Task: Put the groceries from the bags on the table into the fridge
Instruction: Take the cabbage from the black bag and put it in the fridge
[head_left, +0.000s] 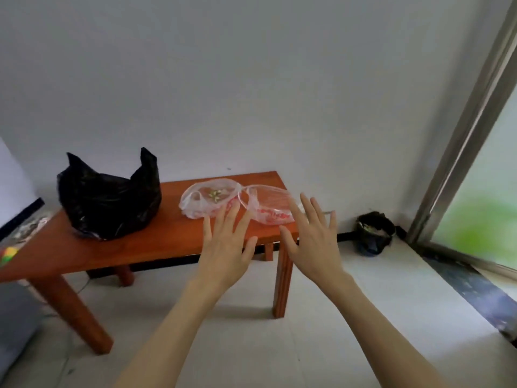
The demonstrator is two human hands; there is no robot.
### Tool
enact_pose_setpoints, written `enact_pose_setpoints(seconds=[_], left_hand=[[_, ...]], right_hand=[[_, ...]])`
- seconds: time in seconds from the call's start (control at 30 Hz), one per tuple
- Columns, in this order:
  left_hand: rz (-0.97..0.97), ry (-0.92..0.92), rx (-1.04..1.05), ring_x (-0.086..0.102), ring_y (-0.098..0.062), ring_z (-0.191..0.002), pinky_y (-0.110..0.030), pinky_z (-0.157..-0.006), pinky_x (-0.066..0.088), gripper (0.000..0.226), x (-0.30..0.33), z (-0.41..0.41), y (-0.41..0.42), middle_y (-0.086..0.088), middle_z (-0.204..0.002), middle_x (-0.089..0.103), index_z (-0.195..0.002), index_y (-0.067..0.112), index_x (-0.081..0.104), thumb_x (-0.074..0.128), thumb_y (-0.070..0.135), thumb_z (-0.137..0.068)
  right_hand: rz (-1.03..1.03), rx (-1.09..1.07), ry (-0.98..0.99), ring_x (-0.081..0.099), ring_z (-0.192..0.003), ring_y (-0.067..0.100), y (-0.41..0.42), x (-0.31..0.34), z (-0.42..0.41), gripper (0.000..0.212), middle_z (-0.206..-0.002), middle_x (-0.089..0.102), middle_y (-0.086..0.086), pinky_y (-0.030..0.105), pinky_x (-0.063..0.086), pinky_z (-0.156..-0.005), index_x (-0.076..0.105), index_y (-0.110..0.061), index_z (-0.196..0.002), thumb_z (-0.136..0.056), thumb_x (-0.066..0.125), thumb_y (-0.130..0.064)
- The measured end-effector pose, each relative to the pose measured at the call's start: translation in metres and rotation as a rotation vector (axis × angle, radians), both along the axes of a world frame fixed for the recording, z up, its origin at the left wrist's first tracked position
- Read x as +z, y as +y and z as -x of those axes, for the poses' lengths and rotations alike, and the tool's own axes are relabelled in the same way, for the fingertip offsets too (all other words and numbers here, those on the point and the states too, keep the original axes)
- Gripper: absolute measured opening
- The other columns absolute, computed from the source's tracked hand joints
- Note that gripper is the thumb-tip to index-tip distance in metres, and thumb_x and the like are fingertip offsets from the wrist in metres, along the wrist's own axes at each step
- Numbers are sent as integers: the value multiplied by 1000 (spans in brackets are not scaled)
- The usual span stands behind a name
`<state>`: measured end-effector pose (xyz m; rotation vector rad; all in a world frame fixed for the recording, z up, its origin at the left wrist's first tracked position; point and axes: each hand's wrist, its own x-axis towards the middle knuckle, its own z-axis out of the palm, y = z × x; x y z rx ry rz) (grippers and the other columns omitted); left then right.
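Note:
A black plastic bag [109, 204] stands bulging on the left part of a low red-brown wooden table [173, 233]. Two thin pink-printed clear bags lie flat at the table's right end: one [208, 197] with small greenish bits inside, the other [270, 205] at the corner. My left hand [228, 247] is stretched out with straight spread fingers, just short of the first clear bag. My right hand [312, 242] is spread the same way in front of the second bag. Neither hand holds anything. No fridge is in view.
A plain white wall stands behind the table. A small dark bin [375, 232] sits on the pale tiled floor in the corner at right. A metal-framed glass door [475, 163] fills the right side. A colourful object [8, 254] lies at the table's left edge.

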<state>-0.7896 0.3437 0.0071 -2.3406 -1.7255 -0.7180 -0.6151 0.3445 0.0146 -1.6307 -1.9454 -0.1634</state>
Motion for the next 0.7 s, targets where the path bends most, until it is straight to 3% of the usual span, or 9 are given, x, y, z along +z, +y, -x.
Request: enact_pose_setpoints(seconds=[0.07, 0.17, 0.33, 0.7], left_hand=[[27, -3, 77, 0, -21, -145, -50, -114, 1, 58, -10, 34, 11, -3, -157, 12, -148, 23, 18, 24, 44, -94], [60, -5, 148, -3, -23, -145, -49, -114, 1, 56, -23, 75, 36, -4, -158, 8, -148, 22, 17, 33, 39, -98], [55, -9, 257, 4, -29, -145, -51, -114, 4, 54, -32, 135, 96, -9, -156, 15, -147, 18, 24, 36, 37, -98], [205, -48, 403, 1, -28, -145, -49, -115, 5, 54, -63, 247, 204, -9, -157, 12, -147, 18, 25, 38, 36, -97]], right_hand=[[24, 50, 13, 18, -145, 27, 20, -11, 27, 61, -155, 26, 7, 56, 8, -113, 24, -25, -148, -91, 27, -48], [57, 129, 30, 12, -146, 24, 56, -25, 64, 57, -157, 19, 4, 52, 2, -114, 22, -27, -148, -95, 39, -42], [157, 217, 18, 2, -147, 20, 127, -43, 114, 58, -159, 11, 0, 52, -1, -115, 15, -29, -149, -97, 37, -42], [285, 376, 18, 9, -146, 19, 266, -60, 228, 59, -157, 18, -1, 49, 4, -116, 19, -27, -148, -96, 42, -40]])
